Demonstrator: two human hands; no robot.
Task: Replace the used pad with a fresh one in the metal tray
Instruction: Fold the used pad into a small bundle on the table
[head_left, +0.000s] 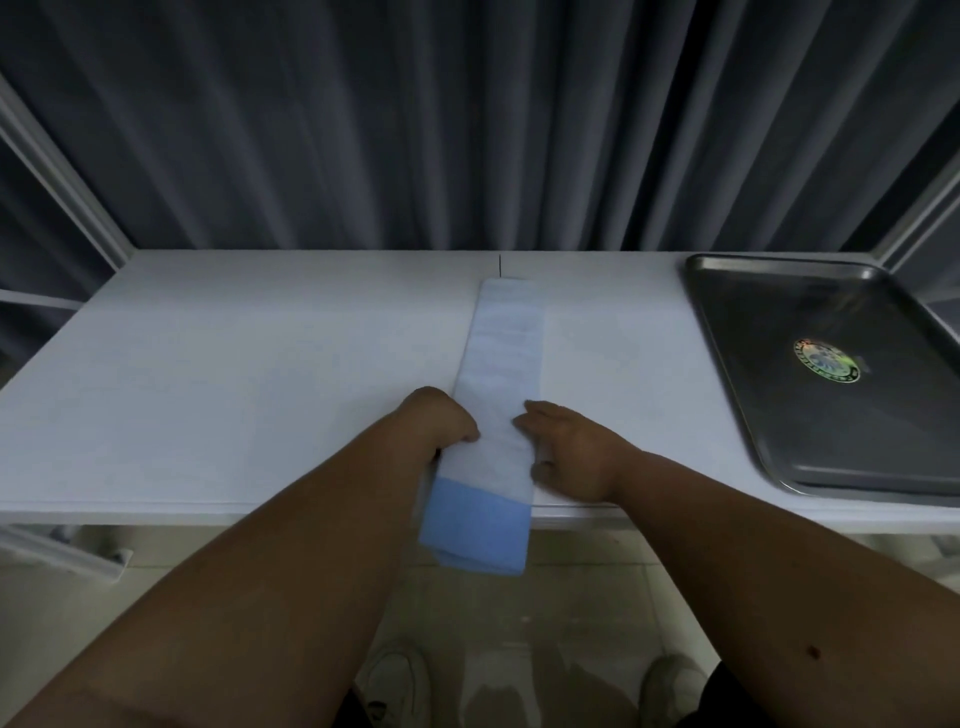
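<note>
Long folded pad (501, 364), white with a blue end, lying between both hands on the white table (234, 364), blue end hanging off the near edge. Left hand (441, 421) curled, gripping its left edge; right hand (571, 447) flat, fingers straight on its right edge. Rectangular metal tray (769, 415) with a round sticker well right of the right hand.

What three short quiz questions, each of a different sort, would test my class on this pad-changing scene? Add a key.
1. True or false: a pad already lies in the tray.
2. Which hand grips the pad's edge? A) left hand B) right hand C) neither
3. Fill in: the pad's blue end hangs over the near edge of the ____.

Key
1. False: the tray holds only a round sticker.
2. A. The right hand rests flat by the pad's other edge.
3. table
</note>
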